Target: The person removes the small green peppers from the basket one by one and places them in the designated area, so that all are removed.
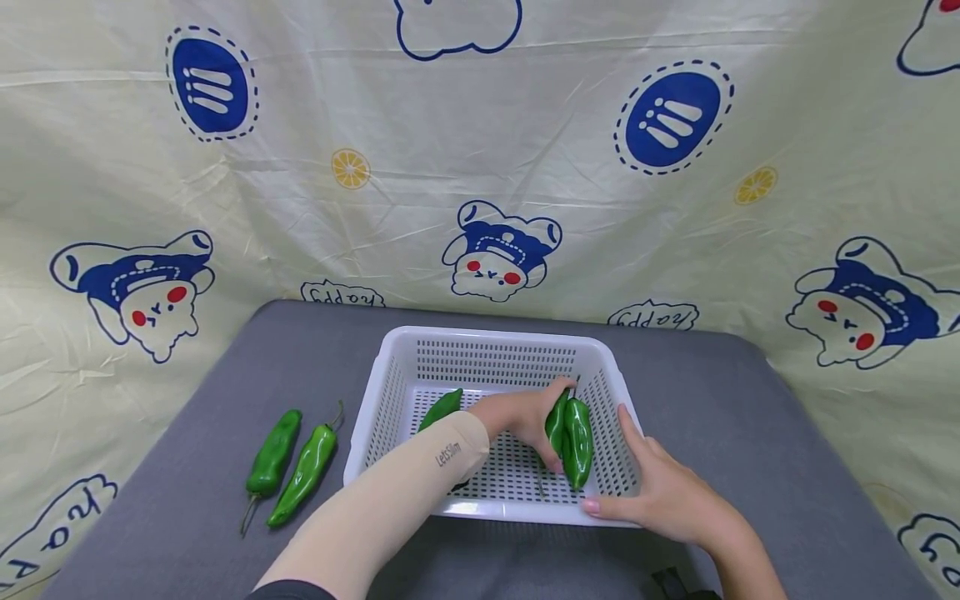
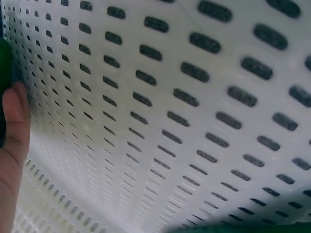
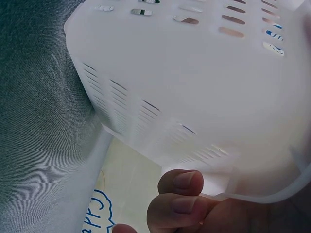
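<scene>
Inside the white basket (image 1: 495,510), my left hand (image 1: 528,417) holds a green pepper (image 1: 555,425) near the right wall, thumb on the near side and fingers on the far side. A second glossy green pepper (image 1: 578,442) lies right against it. In the left wrist view, fingers (image 2: 15,116) touch green at the left edge, with the perforated wall beside them. My right hand (image 1: 667,487) grips the basket's near right corner, thumb on the front rim. The right wrist view shows its curled fingertips (image 3: 182,182) at the rim from outside.
Another green pepper (image 1: 441,408) lies in the left part of the basket, partly hidden by the left forearm. Two more green peppers, one darker (image 1: 273,454) and one lighter (image 1: 306,475), rest on the grey table (image 1: 697,392) left of it. A printed curtain (image 1: 300,100) hangs behind.
</scene>
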Motion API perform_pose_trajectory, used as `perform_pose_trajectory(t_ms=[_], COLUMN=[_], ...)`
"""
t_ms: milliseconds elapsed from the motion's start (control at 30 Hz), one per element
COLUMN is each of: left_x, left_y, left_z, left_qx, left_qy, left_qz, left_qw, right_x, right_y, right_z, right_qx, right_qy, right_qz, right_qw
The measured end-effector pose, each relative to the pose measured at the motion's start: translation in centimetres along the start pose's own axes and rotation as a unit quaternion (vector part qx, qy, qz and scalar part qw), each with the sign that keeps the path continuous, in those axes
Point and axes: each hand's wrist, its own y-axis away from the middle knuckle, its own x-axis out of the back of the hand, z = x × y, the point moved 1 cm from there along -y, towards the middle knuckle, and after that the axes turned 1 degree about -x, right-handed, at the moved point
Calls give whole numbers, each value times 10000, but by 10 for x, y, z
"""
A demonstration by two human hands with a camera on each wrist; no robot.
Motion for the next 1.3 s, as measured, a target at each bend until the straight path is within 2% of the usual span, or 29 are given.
perform_pose_trajectory(t_ms=[267, 467, 700, 833, 967, 1200, 1300], left_x=[0, 3, 15, 26, 42, 67, 75], left_y=[-1, 0, 10, 22, 40, 76, 92], left_z=[5, 10, 10, 9, 11, 8, 7], left_qx=[56, -16, -437, -605, -660, -559, -522], left_qy=[-77, -34, 101, 155, 308, 848, 886], left_qz=[-44, -26, 2, 91, 165, 235, 276], left_qw=[9999, 10000, 9990, 9980, 9972, 9946, 9943], right_x=[0, 0, 1, 0, 0, -1, -1], right_y=[-1, 0, 0, 0, -1, -1, -1], right_z=[-1, -2, -1, -1, -1, -1, -1], right_qx=[-69, -28, -56, -112, -119, -103, -75], right_qy=[-77, -40, -111, -125, -168, -199, -248], right_qz=[-63, -24, -64, -89, -92, -69, -55], right_qw=[9999, 10000, 9999, 9998, 9997, 9997, 9996])
